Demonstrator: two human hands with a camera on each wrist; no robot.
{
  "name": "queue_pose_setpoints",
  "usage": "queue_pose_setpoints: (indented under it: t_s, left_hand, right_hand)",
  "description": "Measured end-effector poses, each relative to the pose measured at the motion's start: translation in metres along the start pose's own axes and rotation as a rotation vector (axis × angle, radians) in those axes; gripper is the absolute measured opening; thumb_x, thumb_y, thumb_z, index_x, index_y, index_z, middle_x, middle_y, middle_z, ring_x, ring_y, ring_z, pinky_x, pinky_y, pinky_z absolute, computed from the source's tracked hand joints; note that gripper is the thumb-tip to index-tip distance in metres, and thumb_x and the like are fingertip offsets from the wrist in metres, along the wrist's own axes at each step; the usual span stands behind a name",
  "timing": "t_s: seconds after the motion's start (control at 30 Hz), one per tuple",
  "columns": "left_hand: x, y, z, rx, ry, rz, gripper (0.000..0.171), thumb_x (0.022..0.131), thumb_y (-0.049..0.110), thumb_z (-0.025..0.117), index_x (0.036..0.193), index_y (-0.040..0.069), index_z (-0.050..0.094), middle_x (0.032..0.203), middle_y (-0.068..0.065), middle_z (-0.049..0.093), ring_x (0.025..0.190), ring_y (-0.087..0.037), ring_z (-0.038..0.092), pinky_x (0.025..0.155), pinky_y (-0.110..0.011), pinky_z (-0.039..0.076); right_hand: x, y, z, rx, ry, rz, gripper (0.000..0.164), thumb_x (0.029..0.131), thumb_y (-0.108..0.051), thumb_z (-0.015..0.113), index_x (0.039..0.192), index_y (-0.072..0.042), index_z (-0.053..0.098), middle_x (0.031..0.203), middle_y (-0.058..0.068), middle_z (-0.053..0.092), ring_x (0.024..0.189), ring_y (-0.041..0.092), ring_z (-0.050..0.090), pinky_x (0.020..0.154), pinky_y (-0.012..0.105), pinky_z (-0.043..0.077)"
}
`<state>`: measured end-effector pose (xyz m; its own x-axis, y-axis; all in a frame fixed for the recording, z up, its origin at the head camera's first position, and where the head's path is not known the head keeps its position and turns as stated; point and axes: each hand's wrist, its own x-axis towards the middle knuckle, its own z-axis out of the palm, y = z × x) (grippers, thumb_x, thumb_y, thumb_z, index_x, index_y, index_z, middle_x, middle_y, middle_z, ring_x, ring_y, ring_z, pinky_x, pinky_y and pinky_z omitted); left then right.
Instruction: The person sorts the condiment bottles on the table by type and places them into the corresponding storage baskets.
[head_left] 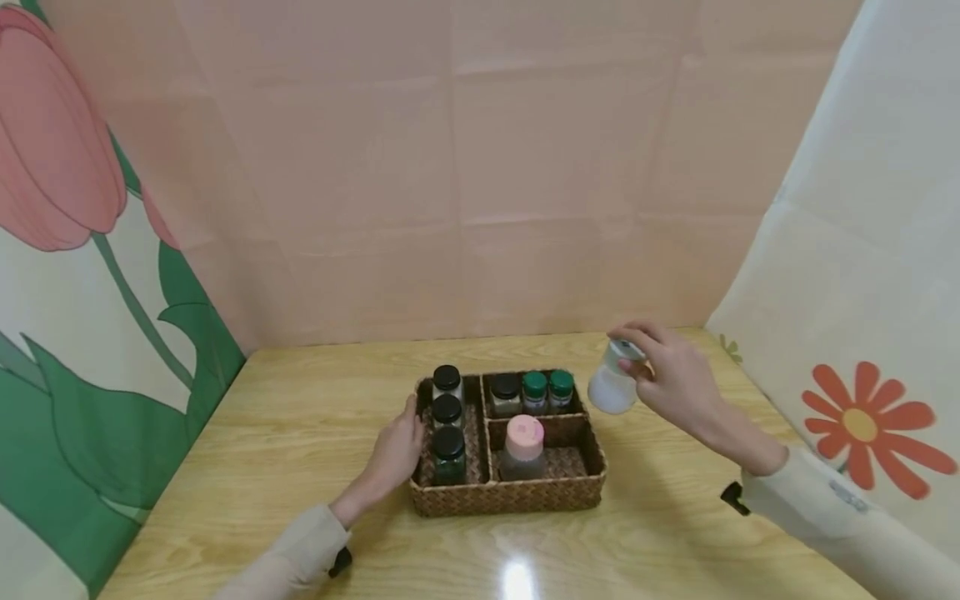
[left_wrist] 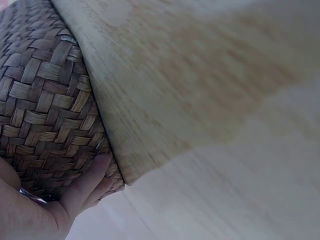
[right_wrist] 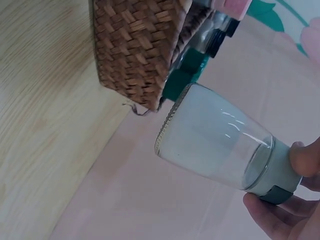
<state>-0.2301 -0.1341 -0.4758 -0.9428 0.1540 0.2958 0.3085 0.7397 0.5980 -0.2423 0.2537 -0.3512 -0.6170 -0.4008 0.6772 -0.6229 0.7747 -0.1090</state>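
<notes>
My right hand (head_left: 678, 379) pinches a glass seasoning jar (head_left: 612, 387) by its pale green cap, just off the right side of a woven basket (head_left: 525, 498). White contents show through the glass, and the jar is tilted in the air. Against the basket's left wall rests my left hand (head_left: 393, 450); the left wrist view shows fairly straight fingers (left_wrist: 87, 185) along the weave. Black-capped jars (head_left: 448, 454) line the left compartment. In the back right one stand a black-capped jar (head_left: 506, 393) and two green-capped jars (head_left: 535, 392). A pink-capped jar (head_left: 524, 450) occupies the front right compartment.
The basket stands on a wood-grain table (head_left: 300, 433). A pinkish cloth (head_left: 450, 167) hangs behind the table, with a tulip-printed sheet (head_left: 60, 333) on the left and a flower-printed sheet (head_left: 862, 250) on the right.
</notes>
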Motion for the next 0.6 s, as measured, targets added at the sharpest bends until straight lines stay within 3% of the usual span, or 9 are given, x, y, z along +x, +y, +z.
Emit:
queue_pose_setpoints:
  t_s: [0.4,0.6]
  left_hand:
    - [0.000,-0.001,0.002,0.009,0.008,0.003,0.049,0.103,0.001,0.045,0.144,-0.018,0.030,0.065,-0.001,0.044,0.045,-0.007,0.039,0.042,-0.025,0.038]
    - [0.000,-0.001,0.003,0.026,0.018,0.006,0.048,0.102,0.001,0.046,0.144,-0.018,0.032,0.065,-0.001,0.044,0.046,-0.008,0.039,0.043,-0.025,0.037]
  right_hand:
    - [-0.005,-0.018,-0.002,0.029,-0.032,-0.035,0.042,0.080,0.007,0.074,0.120,-0.006,0.068,0.120,0.012,0.061,0.088,0.026,0.064,0.058,0.036,0.050]
    - [-0.006,-0.027,-0.005,0.046,-0.014,-0.082,0.044,0.078,0.007,0.076,0.119,-0.007,0.069,0.118,0.009,0.062,0.087,0.025,0.064,0.058,0.036,0.050]
